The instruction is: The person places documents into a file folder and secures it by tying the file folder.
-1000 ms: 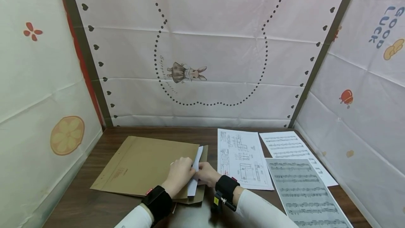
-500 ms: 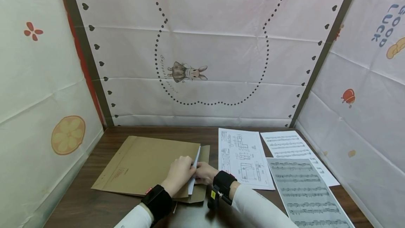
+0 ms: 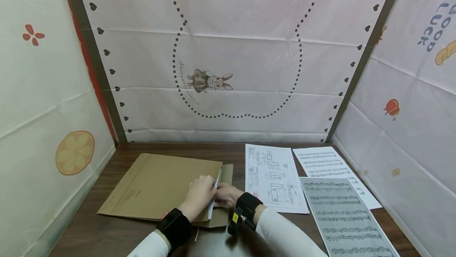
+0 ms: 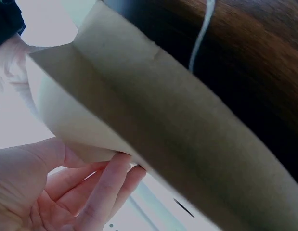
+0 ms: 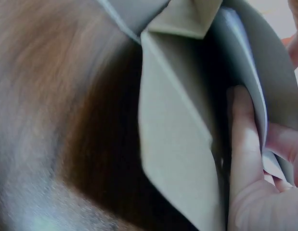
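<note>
- Left hand (image 3: 198,194), right hand (image 3: 226,195): anything held?
- Yep, flat brown cardboard envelope (image 3: 160,183) on dark wooden table (image 3: 117,237), its opening gripped by the left; white paper (image 3: 211,210), partly inside, was pinched by the right.

Tan envelope (image 3: 164,181), white paper (image 3: 211,210); brown wood-grain table (image 3: 82,237).

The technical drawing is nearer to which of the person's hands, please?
Right: the right hand is left of the technical drawing, at the open side of the brown folder; the left hand is farther left, on the folder.
</note>
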A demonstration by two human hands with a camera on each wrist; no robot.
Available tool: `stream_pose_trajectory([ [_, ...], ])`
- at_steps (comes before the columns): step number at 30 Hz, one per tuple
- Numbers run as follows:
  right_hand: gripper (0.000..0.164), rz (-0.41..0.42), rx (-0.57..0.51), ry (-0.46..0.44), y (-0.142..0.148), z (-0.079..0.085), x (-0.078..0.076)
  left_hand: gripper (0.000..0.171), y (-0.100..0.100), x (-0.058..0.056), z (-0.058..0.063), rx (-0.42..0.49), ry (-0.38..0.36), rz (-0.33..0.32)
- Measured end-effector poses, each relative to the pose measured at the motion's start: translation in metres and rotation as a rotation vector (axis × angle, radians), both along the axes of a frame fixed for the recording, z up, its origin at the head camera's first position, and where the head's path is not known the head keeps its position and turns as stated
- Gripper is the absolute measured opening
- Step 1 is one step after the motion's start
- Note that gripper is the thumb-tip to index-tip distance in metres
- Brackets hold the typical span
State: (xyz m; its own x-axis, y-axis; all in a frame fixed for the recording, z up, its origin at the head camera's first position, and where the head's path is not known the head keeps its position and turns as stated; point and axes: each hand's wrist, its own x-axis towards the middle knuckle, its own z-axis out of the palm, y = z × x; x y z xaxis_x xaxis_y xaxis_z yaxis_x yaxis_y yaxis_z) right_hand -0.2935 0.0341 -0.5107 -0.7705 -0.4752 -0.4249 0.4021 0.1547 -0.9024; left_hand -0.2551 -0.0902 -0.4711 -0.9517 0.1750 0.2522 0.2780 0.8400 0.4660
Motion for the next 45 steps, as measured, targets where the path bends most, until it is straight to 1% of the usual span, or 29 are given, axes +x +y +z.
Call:
stream_pose_trajectory([
  [2,0.021,-0.012,-0.010,-0.005,0.000,0.000,0.001,0.046,0.000,0.000,0.001,0.003,-0.003,0.007],
  [4,0.019,-0.032,-0.018,0.000,0.001,-0.001,0.003,0.043,0.000,0.001,0.002,0.010,-0.002,0.007],
  [8,0.019,-0.081,-0.047,0.006,0.004,-0.002,0.004,0.031,0.002,0.001,0.003,0.008,0.016,0.001],
  [12,0.013,-0.112,-0.062,-0.005,0.006,-0.003,0.003,0.023,0.005,0.003,0.003,-0.026,0.038,-0.015],
  [16,0.012,-0.127,-0.061,-0.004,0.004,-0.004,0.002,0.020,0.007,0.004,0.003,-0.072,0.080,-0.006],
  [19,0.012,-0.133,-0.042,0.005,0.001,-0.005,0.004,0.018,0.007,0.005,0.003,-0.076,0.086,0.003],
  [22,0.018,-0.125,-0.016,0.018,-0.002,-0.007,0.007,0.018,0.005,0.006,0.001,-0.075,0.092,0.008],
  [25,0.026,-0.112,-0.021,0.020,-0.004,-0.009,0.009,0.018,0.004,0.006,0.001,-0.070,0.086,0.015],
  [27,0.029,-0.105,-0.027,0.019,-0.005,-0.009,0.010,0.017,0.003,0.006,0.001,-0.066,0.073,0.020],
  [31,0.025,-0.125,-0.050,0.024,-0.003,-0.011,0.009,0.014,0.004,0.005,0.000,-0.034,0.037,0.019],
  [35,0.021,-0.174,-0.084,0.012,-0.002,-0.013,0.007,0.014,0.005,0.004,0.000,-0.015,0.031,0.006],
  [39,0.017,-0.192,-0.117,0.003,-0.004,-0.013,0.005,0.016,0.006,0.004,-0.001,-0.011,0.021,-0.002],
  [42,0.017,-0.180,-0.101,0.014,-0.005,-0.013,0.006,0.015,0.006,0.004,-0.002,-0.013,0.029,0.000],
  [45,0.014,-0.154,-0.049,0.037,-0.005,-0.012,0.007,0.014,0.005,0.005,-0.003,-0.018,0.045,-0.001],
])
